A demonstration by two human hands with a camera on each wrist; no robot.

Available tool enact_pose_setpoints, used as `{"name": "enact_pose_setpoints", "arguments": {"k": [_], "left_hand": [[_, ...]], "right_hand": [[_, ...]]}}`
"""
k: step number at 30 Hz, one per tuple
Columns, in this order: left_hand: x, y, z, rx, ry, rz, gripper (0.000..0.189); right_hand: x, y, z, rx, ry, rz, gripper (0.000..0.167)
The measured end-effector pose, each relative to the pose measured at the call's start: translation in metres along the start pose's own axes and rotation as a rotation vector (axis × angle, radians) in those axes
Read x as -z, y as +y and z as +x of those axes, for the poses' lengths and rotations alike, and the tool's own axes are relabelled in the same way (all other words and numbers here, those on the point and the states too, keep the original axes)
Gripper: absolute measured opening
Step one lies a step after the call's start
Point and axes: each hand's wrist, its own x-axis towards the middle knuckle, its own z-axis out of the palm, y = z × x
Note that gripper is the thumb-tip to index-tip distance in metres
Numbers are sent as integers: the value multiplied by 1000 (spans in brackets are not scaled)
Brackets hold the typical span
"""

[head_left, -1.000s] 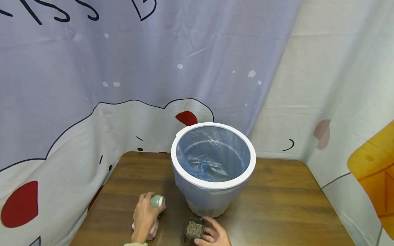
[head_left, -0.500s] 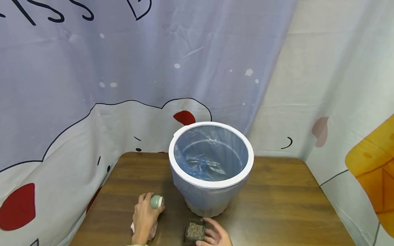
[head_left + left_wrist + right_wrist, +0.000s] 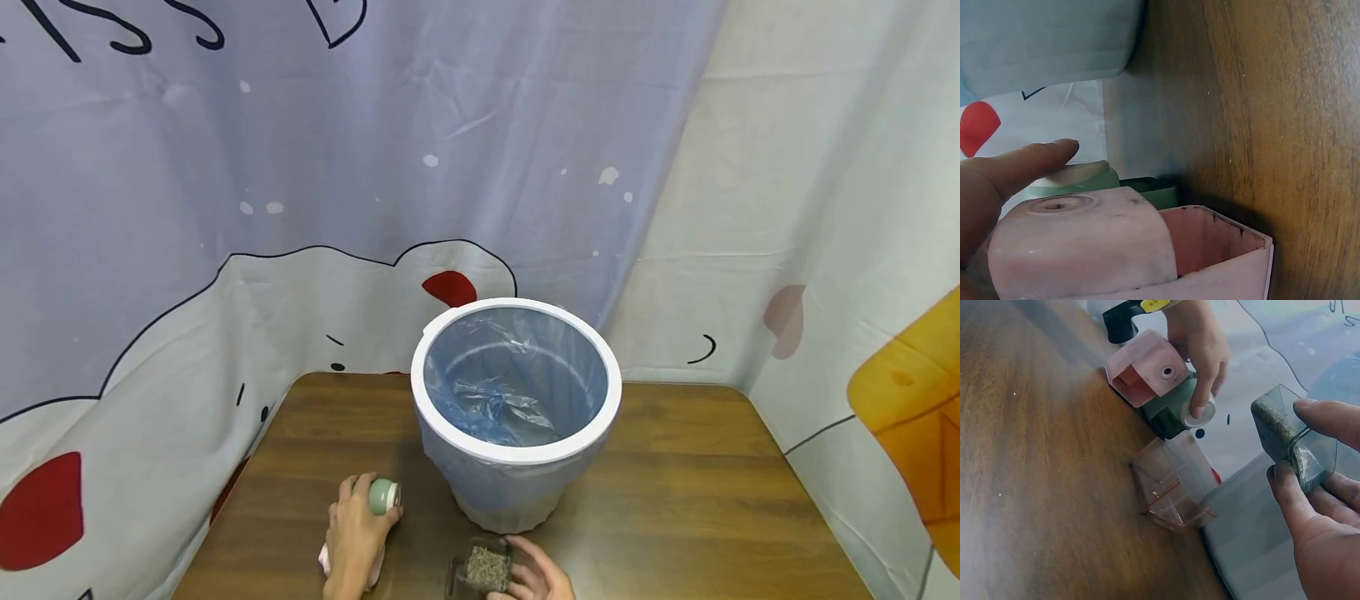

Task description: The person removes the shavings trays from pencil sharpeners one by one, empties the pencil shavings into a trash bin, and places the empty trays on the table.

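My left hand [image 3: 354, 529] grips a green pencil sharpener [image 3: 382, 495] lying on its side, the thumb at its white end. Beside it lies a pink pencil sharpener [image 3: 1085, 244], its round pencil hole facing out and its drawer slot hollow. The hand covers most of the pink one in the head view. My right hand [image 3: 1329, 487] holds a clear shavings drawer [image 3: 1285, 437] between thumb and fingers, tilted in the right wrist view, with brownish pencil shavings inside. A second clear drawer [image 3: 1169, 487], pinkish and with a few specks in it, sits on the table between the hands.
A white bin [image 3: 517, 454] lined with a blue plastic bag stands just beyond the hands, in the middle of the wooden table [image 3: 690, 500]. Printed curtains [image 3: 337, 167] hang right behind the table and along its sides.
My right hand has moved slightly to the right with the drawer of shavings. My left hand stays on the green sharpener. The head view has shifted a little.
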Motion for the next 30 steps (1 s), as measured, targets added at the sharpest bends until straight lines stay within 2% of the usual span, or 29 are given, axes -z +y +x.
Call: {"name": "enact_pose_setpoints", "arguments": {"k": [5, 9, 11, 13, 17, 20, 22, 26, 30], "left_hand": [[1, 0, 0, -7, 5, 1, 68], [3, 3, 1, -1, 1, -13, 74], [7, 8, 2, 0, 17, -51, 75], [12, 15, 2, -9, 58, -111, 72], [29, 37, 3, -72, 192, -298, 63], [41, 59, 3, -136, 253, -459, 56], [47, 74, 2, -169, 255, -544, 51], [64, 109, -4, -221, 244, -691, 43], [68, 131, -1, -278, 218, -773, 50]], "right_hand": [[2, 1, 0, 96, -38, -66, 67], [2, -3, -1, 118, -26, -35, 69], [1, -7, -3, 79, 23, -30, 68], [-2, -14, -4, 24, 109, -91, 69], [-7, -31, -7, -137, 316, -186, 74], [-5, -38, -9, -181, 377, -205, 76], [-1, -39, -10, -157, 347, -203, 75], [11, -35, -15, -49, 203, -133, 70], [17, -34, -17, 14, 148, -97, 67]]}}
